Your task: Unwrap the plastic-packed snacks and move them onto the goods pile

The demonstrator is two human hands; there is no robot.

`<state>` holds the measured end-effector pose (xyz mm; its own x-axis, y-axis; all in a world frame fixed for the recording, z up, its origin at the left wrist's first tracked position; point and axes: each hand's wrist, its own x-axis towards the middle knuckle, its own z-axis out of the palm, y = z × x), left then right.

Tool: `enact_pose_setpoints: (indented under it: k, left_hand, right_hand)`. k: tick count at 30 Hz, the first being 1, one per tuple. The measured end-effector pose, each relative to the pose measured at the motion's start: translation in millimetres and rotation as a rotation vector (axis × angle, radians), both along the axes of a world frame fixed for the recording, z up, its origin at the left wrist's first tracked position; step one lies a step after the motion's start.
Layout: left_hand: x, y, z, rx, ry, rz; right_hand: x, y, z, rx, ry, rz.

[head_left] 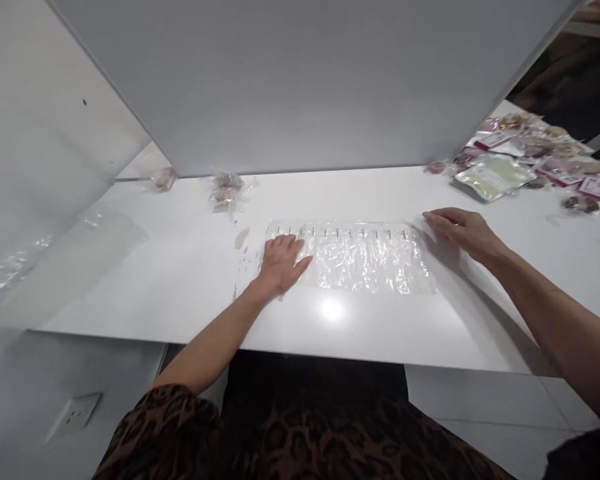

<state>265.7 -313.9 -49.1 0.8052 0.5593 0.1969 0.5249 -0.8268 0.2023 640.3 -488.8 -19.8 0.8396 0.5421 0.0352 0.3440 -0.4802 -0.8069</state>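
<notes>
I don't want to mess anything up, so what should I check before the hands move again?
1. Clear plastic spread out on the white table: ok, though wrinkled.
2. Left hand on the plastic: ok, at its left end.
3. Right hand gripping the plastic: cannot tell; its fingertips are near the far right corner.
4. Wrapped pieces apart from the plastic: ok, behind and to the left.
5. Table free of marks: not ok, grey marks show left of the plastic.
</notes>
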Motion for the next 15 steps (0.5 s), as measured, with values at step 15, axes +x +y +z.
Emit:
enact_pose_setpoints:
  k: [15]
  left_hand:
    - [-2,-3,27.0,-0.649,-0.263,-0.004]
  right_hand:
    - [-134,-6,-9,0.476,0.568,0.296]
